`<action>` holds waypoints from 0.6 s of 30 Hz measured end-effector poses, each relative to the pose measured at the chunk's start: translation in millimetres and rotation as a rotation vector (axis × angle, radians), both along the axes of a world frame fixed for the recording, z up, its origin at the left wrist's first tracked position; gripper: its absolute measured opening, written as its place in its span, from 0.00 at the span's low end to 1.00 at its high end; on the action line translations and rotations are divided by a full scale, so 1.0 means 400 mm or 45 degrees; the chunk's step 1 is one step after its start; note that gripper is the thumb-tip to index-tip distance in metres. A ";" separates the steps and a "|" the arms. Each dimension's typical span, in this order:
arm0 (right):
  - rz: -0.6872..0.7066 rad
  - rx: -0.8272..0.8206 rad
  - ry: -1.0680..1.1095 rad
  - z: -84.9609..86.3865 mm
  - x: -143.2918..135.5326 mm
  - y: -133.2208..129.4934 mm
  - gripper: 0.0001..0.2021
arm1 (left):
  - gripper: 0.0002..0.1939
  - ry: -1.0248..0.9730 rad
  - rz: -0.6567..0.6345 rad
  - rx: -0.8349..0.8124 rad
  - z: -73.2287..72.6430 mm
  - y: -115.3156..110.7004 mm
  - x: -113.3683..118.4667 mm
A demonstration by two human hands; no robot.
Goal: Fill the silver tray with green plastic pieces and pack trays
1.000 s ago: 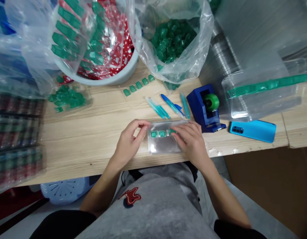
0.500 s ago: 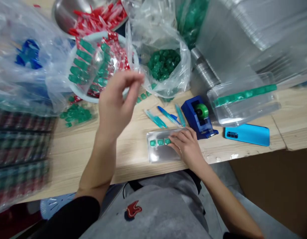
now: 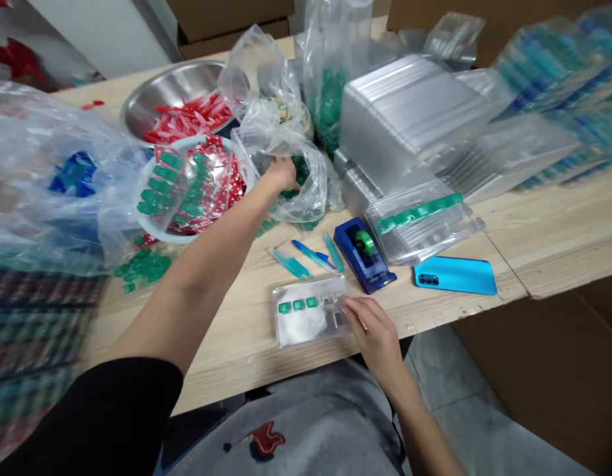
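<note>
My left hand (image 3: pixel 282 174) reaches into an open clear plastic bag (image 3: pixel 313 208) that holds dark green translucent caps (image 3: pixel 300 170). Its fingertips are down among the caps, mostly hidden, so I cannot tell whether they hold one. On the wooden table near me lies a clear plastic blister tray (image 3: pixel 306 330). Three green square caps (image 3: pixel 299 305) sit in a row in its upper left part; the slots to their right hold none. My right hand (image 3: pixel 373 324) has its fingers closed together at the tray's right edge, gripping it.
Behind the tray lie blue and teal pens (image 3: pixel 310 253) and a blue tape dispenser (image 3: pixel 364 254). A blue phone (image 3: pixel 455 275) is at the right. Stacked clear trays (image 3: pixel 400 106), a round tub (image 3: pixel 160 228) and a steel bowl (image 3: pixel 142 99) with red pieces stand farther back.
My left hand has gone from above the tub into the bag of green caps. My right hand has drawn back from the third cap to the tray's right edge. The camera view has tilted up.
</note>
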State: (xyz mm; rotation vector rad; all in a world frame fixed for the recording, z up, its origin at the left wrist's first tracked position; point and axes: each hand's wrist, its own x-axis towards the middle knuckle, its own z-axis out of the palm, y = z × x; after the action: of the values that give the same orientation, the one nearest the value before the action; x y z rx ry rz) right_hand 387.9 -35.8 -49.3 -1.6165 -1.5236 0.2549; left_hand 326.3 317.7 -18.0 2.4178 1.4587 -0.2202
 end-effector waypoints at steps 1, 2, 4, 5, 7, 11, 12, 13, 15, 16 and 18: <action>-0.027 -0.006 0.013 0.000 0.006 -0.005 0.11 | 0.40 -0.009 0.045 0.015 0.001 -0.004 -0.004; -0.050 -0.010 0.024 -0.001 0.011 -0.010 0.11 | 0.34 -0.021 0.080 0.027 0.003 -0.008 -0.008; -0.079 -0.014 0.042 -0.001 0.017 -0.016 0.10 | 0.22 -0.069 0.099 0.028 0.014 -0.017 -0.013; -0.083 -0.012 0.049 -0.001 0.018 -0.017 0.10 | 0.18 -0.102 0.085 0.016 0.022 -0.022 -0.015; -0.077 -0.003 0.058 0.001 0.017 -0.018 0.09 | 0.11 -0.187 0.039 -0.023 0.044 -0.033 -0.021; -0.051 0.002 0.099 0.012 0.012 -0.012 0.10 | 0.03 -0.433 0.013 -0.101 0.109 -0.068 -0.056; -0.047 -0.004 0.133 0.017 0.011 -0.010 0.10 | 0.02 -0.607 0.053 -0.144 0.126 -0.084 -0.072; -0.047 -0.015 0.179 0.023 0.010 -0.006 0.10 | 0.02 -0.834 0.109 -0.214 0.144 -0.105 -0.091; -0.059 -0.044 0.301 0.039 0.008 0.005 0.10 | 0.04 -1.360 0.229 -0.433 0.173 -0.161 -0.135; -0.063 -0.064 0.376 0.048 0.005 0.012 0.09 | 0.05 -1.566 0.267 -0.579 0.183 -0.196 -0.158; -0.051 -0.103 0.559 0.071 -0.005 0.033 0.09 | 0.02 -1.787 0.286 -0.867 0.190 -0.274 -0.201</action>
State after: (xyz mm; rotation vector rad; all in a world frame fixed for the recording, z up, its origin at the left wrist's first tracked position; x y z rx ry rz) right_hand 386.1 -22.8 -21.0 -1.5273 -1.1550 0.6131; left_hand 246.0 207.9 58.0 1.2153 0.7212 0.7545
